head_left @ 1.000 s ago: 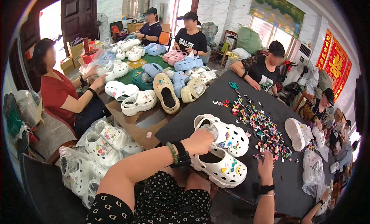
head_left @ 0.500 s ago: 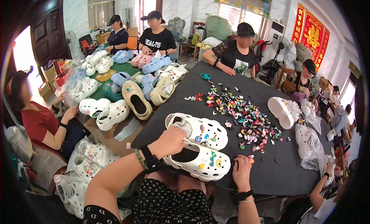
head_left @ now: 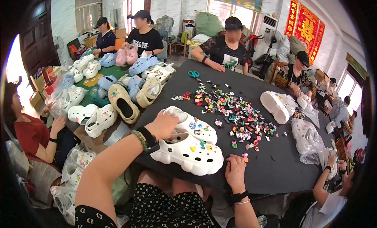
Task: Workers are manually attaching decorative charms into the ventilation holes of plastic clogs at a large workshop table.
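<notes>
My left hand (head_left: pixel 164 126) is closed around the heel end of a pair of white clogs, reaching in between the two shoes. The nearer white clog (head_left: pixel 192 157) shows its thick, lumpy sole side and stands at the table's near edge. Behind it is the farther white clog (head_left: pixel 198 128). Small colourful charms dot the uppers of both, and their toes point right. My right hand (head_left: pixel 235 171) rests on the black table (head_left: pixel 259 177) with its fingers stretched out, holding nothing. A small orange and pink charm (head_left: pixel 245 157) lies just beyond its fingertips.
A wide heap of colourful charms (head_left: pixel 235 114) covers the table's middle, with teal-handled scissors (head_left: pixel 193 74) beyond. White clogs (head_left: pixel 277 107) and a bagged pair (head_left: pixel 306 137) sit at right. On the left, a green table (head_left: pixel 84 83) carries many clogs. Several co-workers sit around.
The white clogs have tipped from facing me to resting more on their soles, still in my left hand. A co-worker at the back has raised pink clogs. The whole view has shifted.
</notes>
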The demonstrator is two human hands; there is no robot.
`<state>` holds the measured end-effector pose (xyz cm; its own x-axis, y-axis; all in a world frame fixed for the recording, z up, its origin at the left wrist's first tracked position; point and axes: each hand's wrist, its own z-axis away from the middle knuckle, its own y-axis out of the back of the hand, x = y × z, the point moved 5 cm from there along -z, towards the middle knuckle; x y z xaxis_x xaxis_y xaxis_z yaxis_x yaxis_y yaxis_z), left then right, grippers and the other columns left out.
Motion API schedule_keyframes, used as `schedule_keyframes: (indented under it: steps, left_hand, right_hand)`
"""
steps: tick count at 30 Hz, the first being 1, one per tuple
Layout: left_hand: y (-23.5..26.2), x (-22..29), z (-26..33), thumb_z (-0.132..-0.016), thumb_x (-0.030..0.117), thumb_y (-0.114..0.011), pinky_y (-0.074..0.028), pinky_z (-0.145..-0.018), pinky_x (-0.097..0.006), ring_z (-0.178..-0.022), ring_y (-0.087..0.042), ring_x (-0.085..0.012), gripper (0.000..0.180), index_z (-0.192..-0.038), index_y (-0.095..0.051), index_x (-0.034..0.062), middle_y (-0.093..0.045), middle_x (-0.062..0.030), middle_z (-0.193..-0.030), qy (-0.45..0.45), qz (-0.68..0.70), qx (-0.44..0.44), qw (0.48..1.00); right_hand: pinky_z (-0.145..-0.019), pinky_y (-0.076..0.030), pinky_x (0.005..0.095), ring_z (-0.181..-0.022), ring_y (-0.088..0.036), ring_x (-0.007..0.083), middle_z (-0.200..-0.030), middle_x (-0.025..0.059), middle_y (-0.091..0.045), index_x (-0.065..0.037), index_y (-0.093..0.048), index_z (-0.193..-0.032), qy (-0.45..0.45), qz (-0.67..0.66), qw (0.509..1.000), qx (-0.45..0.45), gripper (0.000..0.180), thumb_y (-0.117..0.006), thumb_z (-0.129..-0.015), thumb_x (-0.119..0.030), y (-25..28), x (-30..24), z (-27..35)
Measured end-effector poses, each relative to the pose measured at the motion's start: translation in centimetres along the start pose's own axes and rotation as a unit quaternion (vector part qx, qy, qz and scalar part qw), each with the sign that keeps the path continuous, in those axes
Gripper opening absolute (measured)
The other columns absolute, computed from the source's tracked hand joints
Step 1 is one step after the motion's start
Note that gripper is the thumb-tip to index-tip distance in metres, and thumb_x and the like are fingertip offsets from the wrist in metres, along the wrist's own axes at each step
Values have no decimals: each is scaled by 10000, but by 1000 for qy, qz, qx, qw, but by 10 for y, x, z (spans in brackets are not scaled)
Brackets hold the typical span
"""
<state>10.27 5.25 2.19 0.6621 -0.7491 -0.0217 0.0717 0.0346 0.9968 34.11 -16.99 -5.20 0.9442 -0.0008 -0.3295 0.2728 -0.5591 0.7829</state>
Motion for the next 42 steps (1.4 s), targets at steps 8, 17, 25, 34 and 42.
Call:
schedule_keyframes:
  steps: [8, 17, 25, 34, 42]
  left_hand:
    - [0, -7, 21, -766, 300, -744, -468, -822, -500, -846, -673, -320, 248, -854, -717, 70, -689, -162, -830, -36, -9, 107, 994]
    - [-1, 20, 48, -722, 308, -656, -453, -880, -454, -996, -625, -346, 403, -963, -670, -15, -664, -190, -985, -17, 64, 2, 998]
    - [-7, 18, 73, -674, 343, -660, -454, -825, -424, -868, -639, -344, 409, -872, -690, -13, -659, -185, -892, -31, 96, 71, 992]
    - [-13, 15, 99, -683, 325, -647, -432, -786, -408, -798, -623, -313, 361, -857, -680, 11, -624, -135, -790, -111, 116, 260, 952]
    - [-15, 27, 86, -733, 221, -612, -428, -722, -418, -725, -634, -308, 193, -760, -655, 34, -651, -129, -717, -43, 79, 186, 978]
  right_hand:
    - [-920, -414, 470, -1049, -545, 344, -1093, 137, -610, -47, -616, -956, 15, -32, 999, 14, 163, -612, -798, -6, -6, 1, -3]
    - [-948, -396, 462, -1082, -524, 363, -1106, 172, -584, -15, -580, -942, -7, -6, 1000, 1, 146, -580, -799, 14, -7, 14, 3]
    - [-973, -389, 468, -1053, -533, 383, -1077, 193, -582, 4, -569, -951, 27, -18, 999, 5, 140, -552, -813, 17, -11, 11, 3]
    - [-1035, -349, 488, -1081, -516, 383, -1081, 187, -574, 4, -547, -967, 14, 9, 1000, -10, 141, -530, -827, 14, -16, 17, 1]
    - [-1030, -356, 487, -1074, -523, 382, -1082, 192, -574, -1, -553, -959, 29, -3, 1000, -2, 144, -541, -817, 21, -12, 15, 3]
